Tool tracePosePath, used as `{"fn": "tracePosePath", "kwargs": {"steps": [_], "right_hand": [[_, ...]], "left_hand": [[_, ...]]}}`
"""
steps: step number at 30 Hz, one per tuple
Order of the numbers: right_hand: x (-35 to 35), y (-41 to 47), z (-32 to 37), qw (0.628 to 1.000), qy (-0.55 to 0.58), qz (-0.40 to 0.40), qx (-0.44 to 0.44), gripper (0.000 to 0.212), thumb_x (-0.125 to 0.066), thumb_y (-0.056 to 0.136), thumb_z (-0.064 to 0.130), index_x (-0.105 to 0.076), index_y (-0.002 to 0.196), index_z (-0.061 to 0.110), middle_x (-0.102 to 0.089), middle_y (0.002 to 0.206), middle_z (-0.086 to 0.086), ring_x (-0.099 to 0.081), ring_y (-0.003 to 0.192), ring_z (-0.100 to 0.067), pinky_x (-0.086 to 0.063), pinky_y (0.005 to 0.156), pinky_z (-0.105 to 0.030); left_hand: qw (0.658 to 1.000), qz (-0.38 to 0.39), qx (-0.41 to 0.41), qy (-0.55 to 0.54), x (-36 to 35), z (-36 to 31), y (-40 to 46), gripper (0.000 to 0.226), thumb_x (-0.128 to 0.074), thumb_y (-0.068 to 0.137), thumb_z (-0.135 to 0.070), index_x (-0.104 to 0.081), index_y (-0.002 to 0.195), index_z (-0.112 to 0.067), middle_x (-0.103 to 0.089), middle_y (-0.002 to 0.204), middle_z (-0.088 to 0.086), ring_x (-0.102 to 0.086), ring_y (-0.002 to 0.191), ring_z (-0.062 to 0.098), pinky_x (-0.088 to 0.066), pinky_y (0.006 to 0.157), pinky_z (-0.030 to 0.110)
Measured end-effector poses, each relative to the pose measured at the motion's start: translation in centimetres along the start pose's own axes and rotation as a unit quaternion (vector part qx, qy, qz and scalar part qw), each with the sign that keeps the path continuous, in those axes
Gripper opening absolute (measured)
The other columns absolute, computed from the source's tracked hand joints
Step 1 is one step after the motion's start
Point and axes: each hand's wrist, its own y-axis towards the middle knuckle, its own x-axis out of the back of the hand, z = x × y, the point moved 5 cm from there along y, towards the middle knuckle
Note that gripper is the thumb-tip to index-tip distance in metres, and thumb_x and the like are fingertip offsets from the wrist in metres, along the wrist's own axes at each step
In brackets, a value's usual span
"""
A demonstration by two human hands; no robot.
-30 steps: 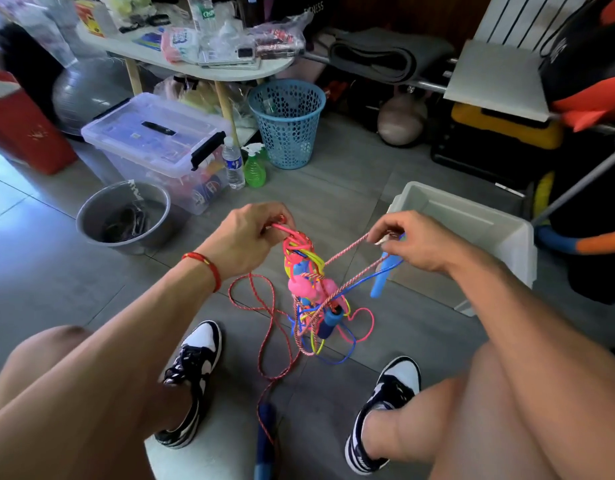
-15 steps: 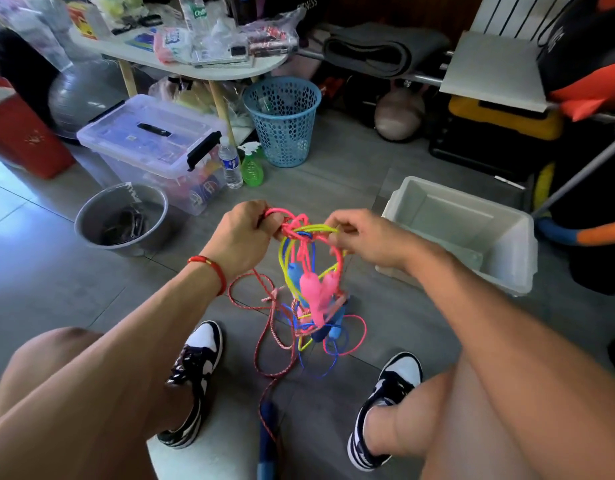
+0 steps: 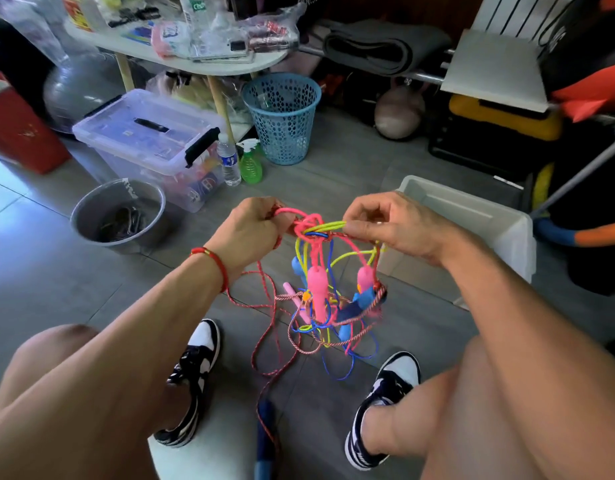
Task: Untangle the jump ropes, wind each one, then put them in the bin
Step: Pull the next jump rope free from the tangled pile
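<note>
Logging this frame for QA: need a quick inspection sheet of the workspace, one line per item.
Surface: grey tiled floor; rope loops trail onto it.
Job's things: tangled jump ropes hang between both hands, pink knot at top; white bin at right, open, no rope seen in it.
Clutter: metal bowl, clear lidded box, water bottle, green spray bottle, blue basket.
Grips: left hand holds the pink cord; right hand pinches the yellow cord.
Cables: nothing seen apart from the ropes.
Surroundings: loaded white table, red box.
</note>
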Motion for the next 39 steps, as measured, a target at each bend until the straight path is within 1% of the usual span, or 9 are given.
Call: {"fn": "tracePosePath", "kwargs": {"steps": [4, 7, 11, 17, 23, 28, 31, 36, 39], "right_hand": [[1.1, -0.2, -0.6, 0.998, -0.031, -0.057, 0.002, 0.009, -0.075, 0.089, 0.018, -0.069, 0.084, 0.020, -0.063, 0.074, 0.005, -0.054, 0.069, -0.002, -0.045, 0.070, -0.026], [0.3, 0.0, -0.6, 0.999, -0.033, -0.034, -0.013, 0.019, -0.071, 0.084, 0.038, -0.067, 0.085, 0.019, -0.055, 0.067, 0.003, -0.047, 0.064, -0.009, -0.039, 0.064, -0.033], [-1.4, 0.3, 0.1, 0.996, -0.078, -0.036, -0.013, 0.039, -0.074, 0.080, 0.063, -0.068, 0.092, 0.026, -0.055, 0.060, 0.010, -0.044, 0.056, -0.002, -0.035, 0.057, -0.026], [-1.6, 0.7, 0.8, 0.992, -0.096, -0.078, 0.034, 0.010, -0.073, 0.091, 0.030, -0.069, 0.090, 0.021, -0.071, 0.078, 0.003, -0.065, 0.071, -0.007, -0.052, 0.070, -0.030], [-1.2, 0.1, 1.4, 0.997, 0.029, -0.050, 0.054, 0.010, -0.068, 0.092, -0.003, -0.070, 0.094, 0.007, -0.069, 0.079, 0.004, -0.061, 0.072, 0.003, -0.046, 0.072, -0.011], [-1.1, -0.1, 0.9, 0.997, 0.032, -0.055, 0.049, 0.013, -0.067, 0.090, -0.006, -0.072, 0.093, 0.006, -0.074, 0.089, -0.014, -0.066, 0.081, -0.011, -0.053, 0.081, -0.028], [-1.1, -0.1, 0.8, 0.997, 0.028, -0.054, 0.043, 0.018, -0.067, 0.090, -0.007, -0.071, 0.090, 0.010, -0.073, 0.095, -0.015, -0.068, 0.089, -0.015, -0.055, 0.088, -0.032], [0.1, -0.2, -0.1, 0.990, -0.090, -0.104, 0.015, 0.035, -0.070, 0.089, 0.005, -0.068, 0.081, 0.039, -0.068, 0.099, 0.006, -0.063, 0.098, -0.009, -0.053, 0.091, -0.048], [-1.1, -0.5, 0.7, 0.992, -0.091, -0.090, 0.013, 0.024, -0.067, 0.084, 0.011, -0.066, 0.091, 0.034, -0.070, 0.104, 0.009, -0.064, 0.099, -0.006, -0.054, 0.088, -0.044]], "left_hand": [[0.990, 0.019, 0.062, -0.128, -1.1, -0.3, -0.4, 0.026, -0.057, 0.101, -0.010, -0.066, 0.077, -0.011, -0.072, 0.085, 0.019, -0.036, 0.046, 0.009, -0.029, 0.047, 0.021], [0.988, 0.017, 0.069, -0.139, -1.8, -0.2, -0.4, 0.024, -0.056, 0.102, -0.009, -0.066, 0.079, -0.007, -0.071, 0.085, 0.018, -0.037, 0.045, 0.010, -0.028, 0.046, 0.021], [0.994, 0.014, 0.045, -0.098, -2.1, -0.3, -0.2, 0.025, -0.058, 0.101, -0.013, -0.071, 0.079, -0.009, -0.067, 0.073, 0.019, -0.041, 0.047, 0.012, -0.034, 0.046, 0.022], [0.988, 0.035, 0.061, -0.134, -2.6, -0.2, -0.3, 0.030, -0.058, 0.102, -0.017, -0.066, 0.098, 0.012, -0.072, 0.076, 0.018, -0.041, 0.046, 0.009, -0.033, 0.044, 0.021], [0.997, 0.075, 0.016, -0.028, -2.0, -0.3, 0.1, 0.013, -0.063, 0.098, -0.018, -0.074, 0.096, -0.010, -0.059, 0.056, -0.010, -0.039, 0.044, 0.007, -0.031, 0.048, 0.022], [0.976, 0.198, 0.020, -0.088, -3.8, -1.3, -1.6, 0.019, -0.068, 0.095, -0.011, -0.069, 0.104, 0.005, -0.044, 0.054, 0.000, -0.034, 0.049, 0.011, -0.024, 0.047, 0.022], [0.979, 0.193, 0.007, -0.069, -4.4, -1.5, -1.9, 0.012, -0.066, 0.090, 0.002, -0.070, 0.101, 0.006, -0.054, 0.062, 0.004, -0.036, 0.047, 0.008, -0.032, 0.045, 0.017], [0.989, 0.135, 0.045, -0.028, -3.4, -0.4, -1.3, 0.017, -0.064, 0.092, -0.009, -0.078, 0.084, -0.005, -0.049, 0.058, 0.005, -0.038, 0.055, 0.014, -0.033, 0.048, 0.022], [0.992, 0.113, 0.054, -0.023, -3.5, -0.2, -1.2, 0.024, -0.064, 0.094, -0.010, -0.076, 0.073, -0.009, -0.050, 0.055, 0.004, -0.040, 0.050, 0.011, -0.036, 0.048, 0.021]]}}
